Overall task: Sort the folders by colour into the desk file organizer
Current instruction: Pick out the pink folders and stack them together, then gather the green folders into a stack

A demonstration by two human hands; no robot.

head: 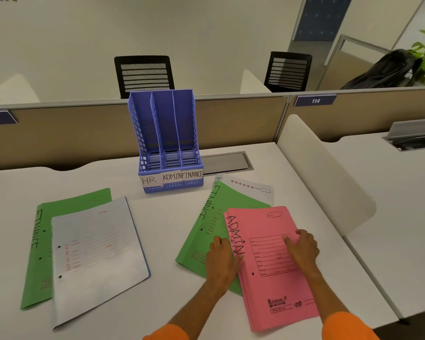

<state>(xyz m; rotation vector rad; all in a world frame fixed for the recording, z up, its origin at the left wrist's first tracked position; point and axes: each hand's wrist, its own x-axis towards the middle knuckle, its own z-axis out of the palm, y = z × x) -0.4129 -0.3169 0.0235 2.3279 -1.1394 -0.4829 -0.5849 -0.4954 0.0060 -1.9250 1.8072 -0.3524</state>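
Head view: pink card folder marked ADMIN (270,261) at 5 o'clock on tabletop (172,241), edge lifted by left hand (221,256), pinned flat under spread right hand (302,246); blue plastic three-slot organizer (167,143) unfilled.

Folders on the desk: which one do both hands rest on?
The pink folder marked ADMIN, topmost of the right-hand pile; left hand at its spine, right hand flat on its cover. The other folders lie untouched.

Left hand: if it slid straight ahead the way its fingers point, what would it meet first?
Probably more of the green folder under the left hand; beyond it the white folder, though depth is unclear.
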